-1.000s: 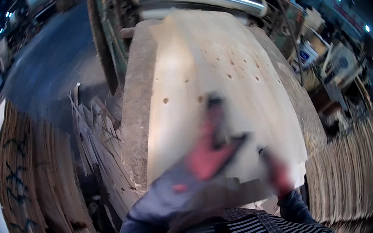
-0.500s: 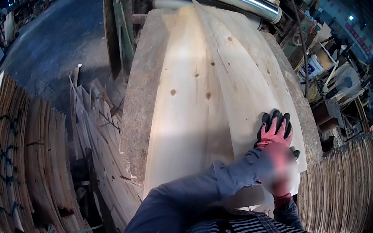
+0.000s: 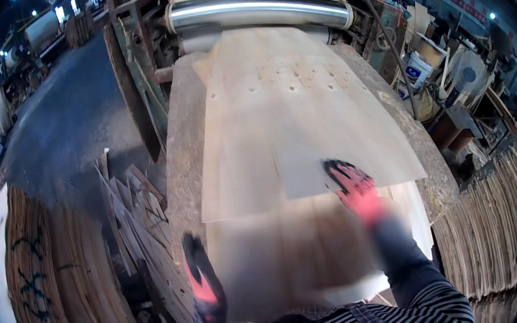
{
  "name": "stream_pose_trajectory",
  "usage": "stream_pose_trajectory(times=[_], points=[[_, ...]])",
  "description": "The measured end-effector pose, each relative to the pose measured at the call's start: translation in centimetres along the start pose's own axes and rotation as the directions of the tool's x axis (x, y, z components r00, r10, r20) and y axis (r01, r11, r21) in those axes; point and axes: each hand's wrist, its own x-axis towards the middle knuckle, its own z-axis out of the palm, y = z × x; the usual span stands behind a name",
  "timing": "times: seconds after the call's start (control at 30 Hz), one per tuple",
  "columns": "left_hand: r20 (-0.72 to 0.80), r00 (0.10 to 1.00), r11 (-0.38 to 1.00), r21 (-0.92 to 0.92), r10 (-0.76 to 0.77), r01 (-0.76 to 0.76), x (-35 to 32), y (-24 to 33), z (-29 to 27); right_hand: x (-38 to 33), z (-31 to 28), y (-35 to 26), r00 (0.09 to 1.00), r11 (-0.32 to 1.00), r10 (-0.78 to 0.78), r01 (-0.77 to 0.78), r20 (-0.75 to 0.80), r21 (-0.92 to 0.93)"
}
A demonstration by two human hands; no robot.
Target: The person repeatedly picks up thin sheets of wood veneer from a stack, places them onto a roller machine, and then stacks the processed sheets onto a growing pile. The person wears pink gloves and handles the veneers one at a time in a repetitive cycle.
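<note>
Thin pale wood veneer sheets (image 3: 305,116) lie overlapping on a worn board table, their far end close to the rollers. My right hand (image 3: 355,193), in a pink and black glove, rests open at the near edge of the upper sheet, fingers stretched forward. Below it lies another veneer sheet (image 3: 271,258), partly blurred by motion. At that sheet's left edge is my left hand (image 3: 201,270), gloved alike, with its fingers straight and nothing seen in them. Whether it touches the sheet I cannot tell.
A shiny metal roller (image 3: 258,12) spans the table's far end. Upright veneer stacks (image 3: 58,279) stand at left, another stack (image 3: 495,222) at right. Scrap strips (image 3: 134,210) lean beside the table's left side. A white bucket (image 3: 417,70) stands among clutter at right.
My left hand has moved from the right side of the sheets to the left edge. My right hand has come forward onto the upper sheet, which now lies flatter and straighter. The view has tilted up.
</note>
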Motion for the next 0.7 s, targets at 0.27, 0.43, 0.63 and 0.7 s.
stream_pose_trajectory(times=[0.27, 0.43, 0.63, 0.7], points=[[0.237, 0.961, 0.679, 0.730, -0.140, -0.081, -9.9, -2.4, -5.7, 9.5, 9.8, 2.7, 0.992, 0.998, 0.033, -0.027, 0.119, -0.053], [0.283, 0.954, 0.650, 0.744, -0.095, -0.156, -10.8, -3.4, -4.1, 8.0, 7.7, 2.5, 0.979, 0.972, 0.093, -0.049, 0.180, -0.231], [0.375, 0.927, 0.734, 0.625, 0.016, -0.265, -6.5, -2.7, -2.9, 10.0, 7.5, 2.5, 0.993, 0.996, 0.083, -0.084, -0.086, -0.009], [0.237, 0.949, 0.950, 0.280, -0.206, 0.136, -3.0, -2.3, -1.4, 10.3, 6.8, -0.9, 0.988, 0.998, -0.018, 0.010, -0.151, -0.059]])
